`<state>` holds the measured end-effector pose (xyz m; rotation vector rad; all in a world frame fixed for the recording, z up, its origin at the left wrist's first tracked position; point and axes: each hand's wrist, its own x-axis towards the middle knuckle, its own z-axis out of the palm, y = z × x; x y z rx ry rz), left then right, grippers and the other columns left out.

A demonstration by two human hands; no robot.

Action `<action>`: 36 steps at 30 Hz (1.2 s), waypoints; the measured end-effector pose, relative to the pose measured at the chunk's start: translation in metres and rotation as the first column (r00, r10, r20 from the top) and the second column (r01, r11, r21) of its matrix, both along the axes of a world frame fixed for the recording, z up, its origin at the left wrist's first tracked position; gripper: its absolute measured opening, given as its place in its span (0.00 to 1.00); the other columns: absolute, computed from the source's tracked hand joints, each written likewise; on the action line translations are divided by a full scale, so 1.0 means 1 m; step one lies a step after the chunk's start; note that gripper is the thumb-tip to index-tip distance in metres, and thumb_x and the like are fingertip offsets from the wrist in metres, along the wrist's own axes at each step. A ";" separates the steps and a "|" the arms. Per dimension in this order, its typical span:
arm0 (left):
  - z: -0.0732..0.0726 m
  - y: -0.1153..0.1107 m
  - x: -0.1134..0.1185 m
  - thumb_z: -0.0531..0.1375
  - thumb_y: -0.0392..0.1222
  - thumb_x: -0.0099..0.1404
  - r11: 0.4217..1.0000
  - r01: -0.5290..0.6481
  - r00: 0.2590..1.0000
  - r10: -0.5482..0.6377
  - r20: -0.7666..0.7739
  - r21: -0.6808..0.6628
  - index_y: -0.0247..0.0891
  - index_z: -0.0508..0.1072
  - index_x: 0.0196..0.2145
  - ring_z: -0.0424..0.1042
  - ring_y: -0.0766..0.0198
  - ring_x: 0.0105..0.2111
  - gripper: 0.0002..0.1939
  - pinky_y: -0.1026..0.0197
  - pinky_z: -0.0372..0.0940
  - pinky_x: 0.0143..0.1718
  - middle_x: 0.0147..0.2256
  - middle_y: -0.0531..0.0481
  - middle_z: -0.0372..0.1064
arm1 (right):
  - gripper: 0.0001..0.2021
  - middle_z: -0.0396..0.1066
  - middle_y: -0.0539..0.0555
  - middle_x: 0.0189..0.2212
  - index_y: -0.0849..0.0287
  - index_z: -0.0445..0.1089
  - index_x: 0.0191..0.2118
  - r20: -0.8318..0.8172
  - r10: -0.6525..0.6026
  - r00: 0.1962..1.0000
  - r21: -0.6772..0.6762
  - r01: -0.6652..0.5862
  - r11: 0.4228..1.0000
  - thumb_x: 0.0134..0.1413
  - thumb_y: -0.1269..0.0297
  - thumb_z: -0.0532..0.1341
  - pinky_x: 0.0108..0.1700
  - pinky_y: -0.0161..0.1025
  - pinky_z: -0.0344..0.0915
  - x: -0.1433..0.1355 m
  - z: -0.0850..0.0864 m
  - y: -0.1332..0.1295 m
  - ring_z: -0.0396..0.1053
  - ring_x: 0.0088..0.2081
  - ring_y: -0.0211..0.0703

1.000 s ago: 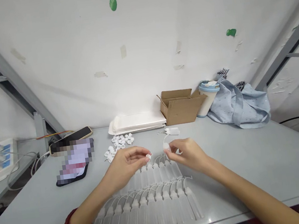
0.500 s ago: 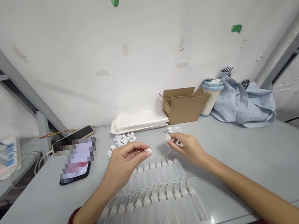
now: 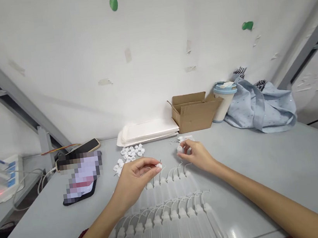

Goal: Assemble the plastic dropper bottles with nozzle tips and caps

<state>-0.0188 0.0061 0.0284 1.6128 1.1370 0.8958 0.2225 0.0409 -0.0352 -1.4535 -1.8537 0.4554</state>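
Observation:
My left hand pinches a small white cap with a thin dark pin sticking up from it. To its right, my right hand has its fingers closed on a whitish translucent plastic piece, mostly hidden by the fingers. Beneath and in front of my hands lie two rows of translucent plastic bottles, each with a thin curved tail at its neck. Behind my left hand is a loose pile of white caps. Another clear bottle lies just beyond my right fingers.
White flat packs and an open cardboard box stand along the wall. Right of them are a lidded cup and a blue cloth bag. On the left lie two phones and a power strip with cables.
The view has shifted slightly. Both hands keep their grips; my left hand sits slightly lower, and the fingers of my right hand have turned a little around the plastic piece.

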 end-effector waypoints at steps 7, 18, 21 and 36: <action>-0.005 0.001 -0.001 0.64 0.48 0.55 0.997 0.072 0.994 -0.074 -0.078 -0.029 0.38 0.76 0.33 0.72 0.61 0.34 0.11 0.61 0.68 0.37 0.34 0.49 0.74 | 0.09 0.69 0.47 0.25 0.57 0.62 0.35 0.032 0.056 0.998 0.022 -0.057 0.998 0.49 0.62 0.62 0.28 0.34 0.60 0.000 -0.003 0.003 0.65 0.24 0.37; 0.005 -0.001 -0.006 0.64 0.48 0.55 0.992 0.123 0.992 -0.123 -0.039 -0.018 0.38 0.76 0.34 0.67 0.62 0.32 0.12 0.63 0.63 0.31 0.32 0.49 0.69 | 0.08 0.62 0.44 0.20 0.56 0.57 0.31 0.100 0.048 0.994 0.180 -0.065 0.982 0.54 0.63 0.58 0.23 0.32 0.55 -0.010 0.016 -0.023 0.62 0.19 0.36; 0.007 -0.003 -0.007 0.64 0.48 0.55 0.990 0.129 0.991 -0.131 -0.030 -0.047 0.38 0.75 0.34 0.67 0.62 0.32 0.12 0.63 0.63 0.31 0.32 0.49 0.70 | 0.07 0.61 0.45 0.21 0.56 0.56 0.33 0.122 0.041 0.992 0.237 -0.069 0.969 0.54 0.65 0.58 0.23 0.31 0.56 -0.014 0.015 -0.028 0.61 0.18 0.35; 0.005 -0.010 0.006 0.65 0.43 0.53 0.988 0.142 0.988 -0.137 0.078 -0.065 0.36 0.75 0.31 0.70 0.61 0.33 0.09 0.63 0.66 0.34 0.31 0.49 0.70 | 0.08 0.64 0.49 0.30 0.55 0.54 0.34 0.331 -0.006 0.943 0.431 -0.146 0.890 0.53 0.73 0.55 0.19 0.31 0.50 -0.029 0.005 -0.041 0.59 0.17 0.32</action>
